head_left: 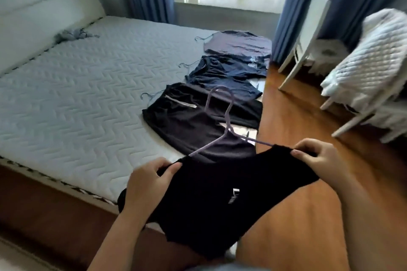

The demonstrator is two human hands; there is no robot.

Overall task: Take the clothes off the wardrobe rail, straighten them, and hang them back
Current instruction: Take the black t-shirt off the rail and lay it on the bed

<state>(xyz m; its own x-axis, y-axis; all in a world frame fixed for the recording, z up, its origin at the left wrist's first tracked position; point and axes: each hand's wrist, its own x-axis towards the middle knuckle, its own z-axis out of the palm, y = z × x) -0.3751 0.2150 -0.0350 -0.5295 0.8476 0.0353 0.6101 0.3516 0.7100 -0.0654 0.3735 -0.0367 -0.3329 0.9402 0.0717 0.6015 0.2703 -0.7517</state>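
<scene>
The mattress [77,86] bears three dark garments [224,70] and a crumpled cloth [68,36].

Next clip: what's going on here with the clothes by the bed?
A person holds a black top on a purple hanger at the edge of the bed. The left hand pinches one shoulder and the right hand the other. A black garment, a navy garment and a grey garment lie flat on the mattress, each on a hanger. No wardrobe rail is in view.
</scene>
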